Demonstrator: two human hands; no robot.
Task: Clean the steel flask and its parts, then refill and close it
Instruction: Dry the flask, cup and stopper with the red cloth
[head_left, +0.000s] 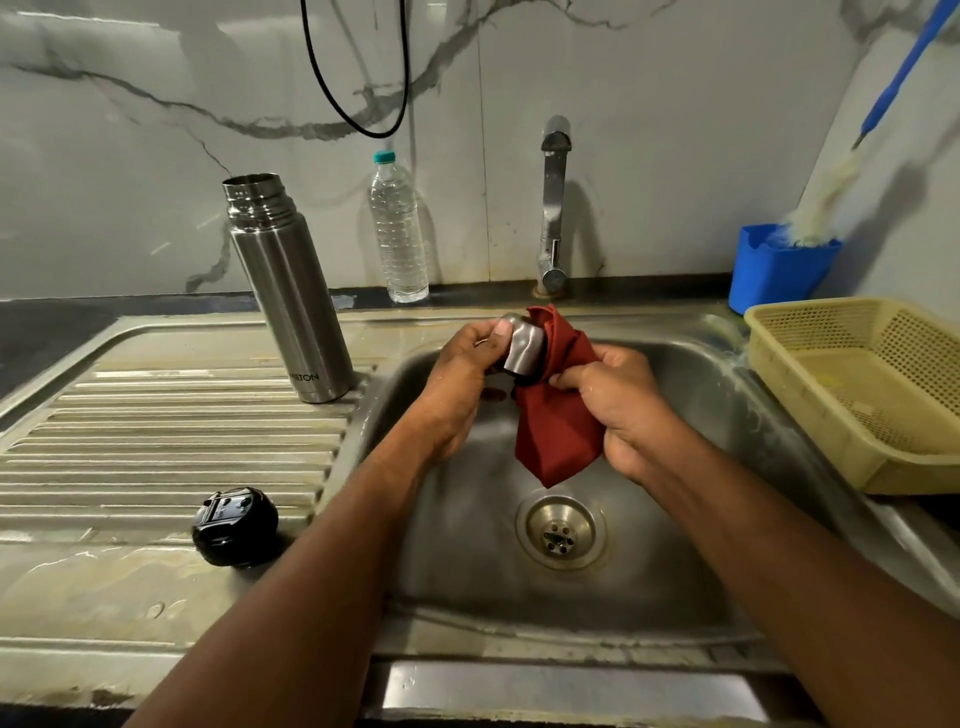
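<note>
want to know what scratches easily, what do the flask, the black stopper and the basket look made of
Flask: brushed steel, by its soft grey reflections. Black stopper on the drainboard: glossy moulded plastic, probably. Basket: pale yellow plastic, with a perforated mesh wall.

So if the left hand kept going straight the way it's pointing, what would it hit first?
The left hand points up and right, already gripping the steel flask cap. Carrying on, it would probably press into the red cloth first, then the right hand; depth is uncertain.
</note>
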